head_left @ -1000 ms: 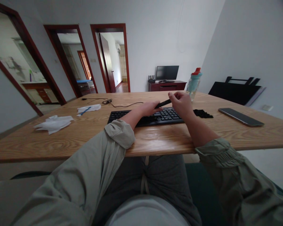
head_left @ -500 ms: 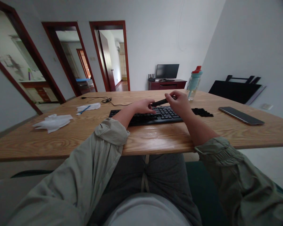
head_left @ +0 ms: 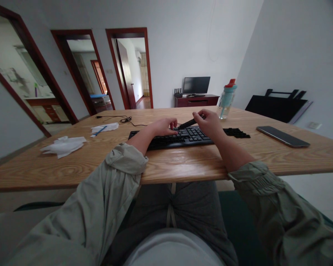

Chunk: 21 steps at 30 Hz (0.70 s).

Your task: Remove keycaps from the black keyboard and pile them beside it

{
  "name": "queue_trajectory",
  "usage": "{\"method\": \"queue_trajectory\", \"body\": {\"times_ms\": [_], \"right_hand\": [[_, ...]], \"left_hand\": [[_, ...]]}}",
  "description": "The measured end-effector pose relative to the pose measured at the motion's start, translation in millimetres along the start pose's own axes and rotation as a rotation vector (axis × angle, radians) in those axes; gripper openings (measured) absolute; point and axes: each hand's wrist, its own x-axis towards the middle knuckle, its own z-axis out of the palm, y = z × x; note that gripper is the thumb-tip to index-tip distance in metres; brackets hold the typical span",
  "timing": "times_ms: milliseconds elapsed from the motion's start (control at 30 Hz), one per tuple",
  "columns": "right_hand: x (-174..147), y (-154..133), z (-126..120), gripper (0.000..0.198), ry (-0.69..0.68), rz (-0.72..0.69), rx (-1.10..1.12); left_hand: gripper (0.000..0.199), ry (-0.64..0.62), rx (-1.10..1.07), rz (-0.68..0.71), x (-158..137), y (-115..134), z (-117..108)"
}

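Pinching a black tool [head_left: 187,123] at opposite ends, right hand [head_left: 209,123] and left hand [head_left: 163,126] grip it (above the keyboard [head_left: 180,138]).

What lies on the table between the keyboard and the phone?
In the head view, a small pile of loose black keycaps lies between the keyboard and the phone; beyond it, only bare table.

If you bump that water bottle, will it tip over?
Probably fairly easily: the bottle stands tall and narrow on the table. Its clear body looks mostly empty, so likely light. Being round, it might roll once down.
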Motion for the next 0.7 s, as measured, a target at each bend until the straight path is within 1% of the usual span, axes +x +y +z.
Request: {"method": "queue_trajectory", "body": {"times_ms": [133,233,333,533,700], "right_hand": [[0.4,0.4,0.0,0.036,-0.012,0.007,-0.002],[0.7,0.1,-0.2,0.035,-0.006,0.015,0.003],[0.8,-0.2,-0.7,0.036,-0.001,0.016,0.004],[0.7,0.2,-1.0,0.037,0.010,-0.002,-0.013],[0.4,-0.1,-0.9,0.037,0.016,-0.008,-0.015]], "left_hand": [[0.024,-0.079,0.068,0.038,-3.0,0.9,-1.8],[0.025,-0.102,0.092,0.062,-3.8,0.2,-2.0],[0.024,-0.121,0.103,0.048,-3.8,0.0,-0.8],[0.022,-0.131,0.134,0.100,-4.2,2.6,3.8],[0.018,-0.101,0.151,0.164,-2.2,-0.1,7.4]]}}
